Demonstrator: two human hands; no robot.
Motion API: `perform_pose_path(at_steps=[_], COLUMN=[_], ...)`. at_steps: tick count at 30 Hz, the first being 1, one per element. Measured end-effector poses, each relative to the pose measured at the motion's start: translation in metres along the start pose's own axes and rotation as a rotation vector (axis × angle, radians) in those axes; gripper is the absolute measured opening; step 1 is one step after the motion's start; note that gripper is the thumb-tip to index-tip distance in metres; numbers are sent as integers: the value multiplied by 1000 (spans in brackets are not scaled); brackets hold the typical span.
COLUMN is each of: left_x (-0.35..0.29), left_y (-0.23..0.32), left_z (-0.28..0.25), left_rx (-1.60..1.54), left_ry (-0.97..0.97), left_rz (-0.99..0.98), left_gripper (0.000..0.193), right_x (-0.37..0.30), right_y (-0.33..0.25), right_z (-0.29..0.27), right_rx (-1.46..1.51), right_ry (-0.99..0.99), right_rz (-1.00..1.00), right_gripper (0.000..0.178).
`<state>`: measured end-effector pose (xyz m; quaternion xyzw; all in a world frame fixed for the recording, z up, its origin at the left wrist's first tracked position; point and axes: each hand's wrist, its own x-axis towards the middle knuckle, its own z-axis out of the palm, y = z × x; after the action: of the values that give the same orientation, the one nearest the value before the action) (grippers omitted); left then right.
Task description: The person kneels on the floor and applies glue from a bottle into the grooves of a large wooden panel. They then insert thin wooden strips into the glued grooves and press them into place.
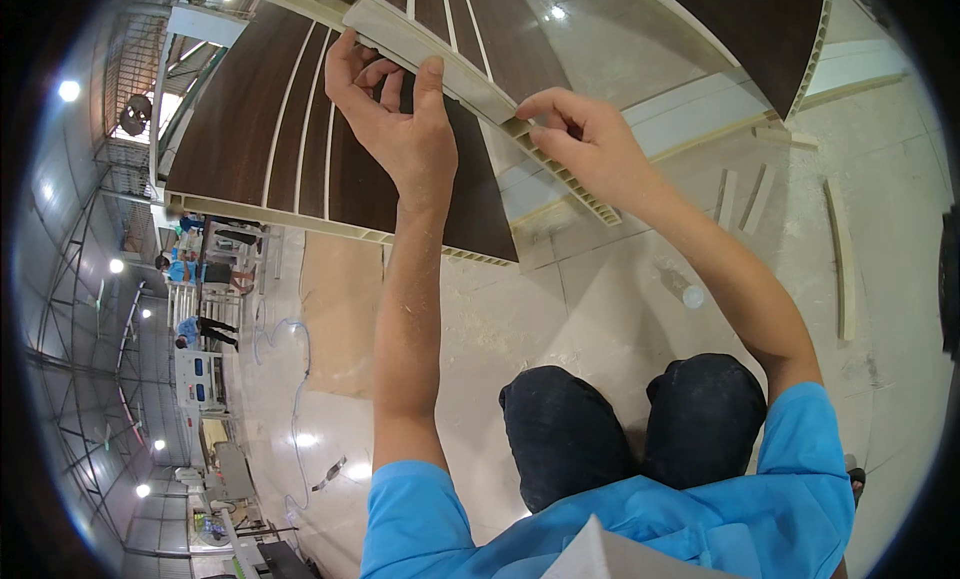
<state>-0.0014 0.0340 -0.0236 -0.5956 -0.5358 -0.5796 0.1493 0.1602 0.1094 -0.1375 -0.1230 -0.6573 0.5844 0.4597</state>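
Observation:
A pale, flat strip (430, 61) lies along the open-celled edge of a dark brown hollow panel (520, 29). My left hand (400, 119) is under the strip with bent fingers, its thumb and index fingertip against it. At the strip's near right end, my right hand (590, 139) pinches with thumb and index finger. Beyond that end the panel's row of hollow cells (575, 184) is exposed. Behind my left hand stands another dark brown panel (250, 129) with pale lengthwise lines.
Several loose pale strips (838, 259) lie on the tiled floor (620, 299) to the right, near a clear cup-like object (690, 295). A brown sheet (340, 319) and a blue hose (300, 409) are on the left floor. Another dark panel (760, 29) is at upper right. People (190, 329) work far left.

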Motion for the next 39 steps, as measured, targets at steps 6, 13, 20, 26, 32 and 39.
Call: perform_pose_path(at_steps=[6, 13, 20, 26, 32, 39], left_x=[-2, 0, 3, 8, 21, 14], left_y=[-5, 2, 1, 8, 9, 9], left_z=[-2, -5, -9, -13, -17, -27], left_rx=[7, 171, 275, 242, 165, 636], left_ry=[-13, -16, -25, -24, -32, 61], left_rz=[44, 188, 193, 164, 131, 301], left_gripper=[79, 85, 85, 85, 83, 78], right_x=[-6, -14, -16, -17, -21, -24], right_y=[3, -5, -9, -6, -9, -7], right_z=[14, 41, 52, 55, 57, 58], right_rx=[-50, 649, 1006, 1105, 1088, 1103], right_ry=[68, 70, 32, -5, -47, -33], right_rz=[90, 486, 565, 527, 501, 512], right_gripper=[26, 32, 44, 47, 48, 49])
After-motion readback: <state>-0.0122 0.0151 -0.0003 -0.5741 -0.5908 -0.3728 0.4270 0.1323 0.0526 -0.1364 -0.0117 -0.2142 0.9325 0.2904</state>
